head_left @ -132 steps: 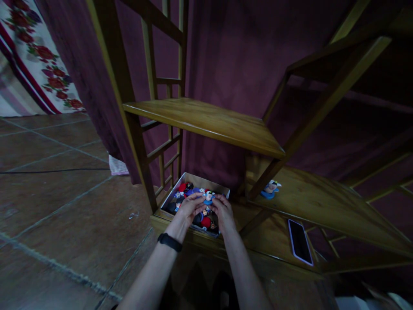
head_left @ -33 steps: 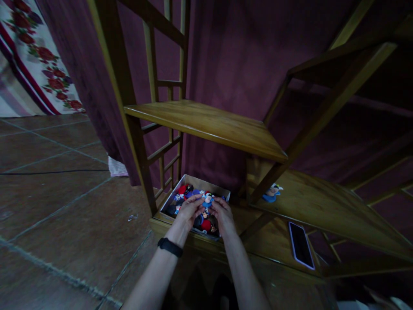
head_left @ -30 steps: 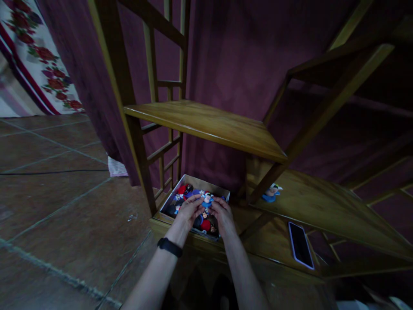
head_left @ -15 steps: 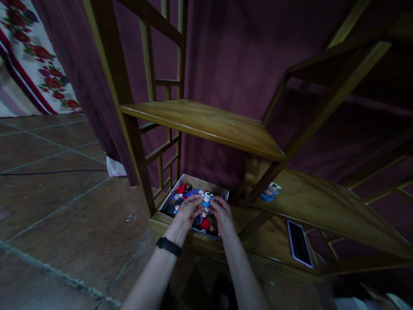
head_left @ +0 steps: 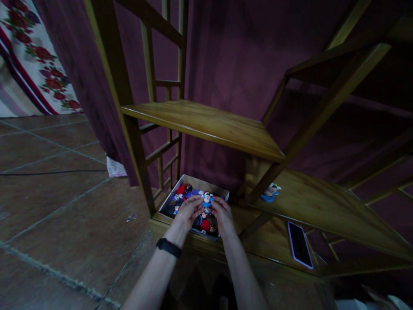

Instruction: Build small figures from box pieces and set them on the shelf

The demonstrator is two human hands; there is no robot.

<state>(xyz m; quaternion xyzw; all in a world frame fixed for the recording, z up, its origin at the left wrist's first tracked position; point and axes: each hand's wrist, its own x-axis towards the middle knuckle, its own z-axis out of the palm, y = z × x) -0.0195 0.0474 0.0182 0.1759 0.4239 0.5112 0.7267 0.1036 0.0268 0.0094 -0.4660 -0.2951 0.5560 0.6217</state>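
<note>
An open cardboard box (head_left: pixel 193 180) full of several small colourful figurines stands on the lowest wooden shelf. Both hands reach into it. My left hand (head_left: pixel 187 212), a black band on its wrist, and my right hand (head_left: pixel 222 215) pinch the same small blue figurine (head_left: pixel 206 198) between their fingertips, just above the pile. Another figurine (head_left: pixel 269 192) with a blue base lies on the middle shelf to the right, apart from both hands.
A wooden shelf unit (head_left: pixel 206 122) with stepped boards stands before a dark red curtain (head_left: pixel 238 56). A phone (head_left: pixel 299 244) lies face up on the lowest board at right. Brown tiled floor (head_left: pixel 58 206) spreads left, with a floral cloth (head_left: pixel 35 56) beyond.
Almost nothing differs. Both hands stay on the blue figurine over the box, with only a slight shift of the view.
</note>
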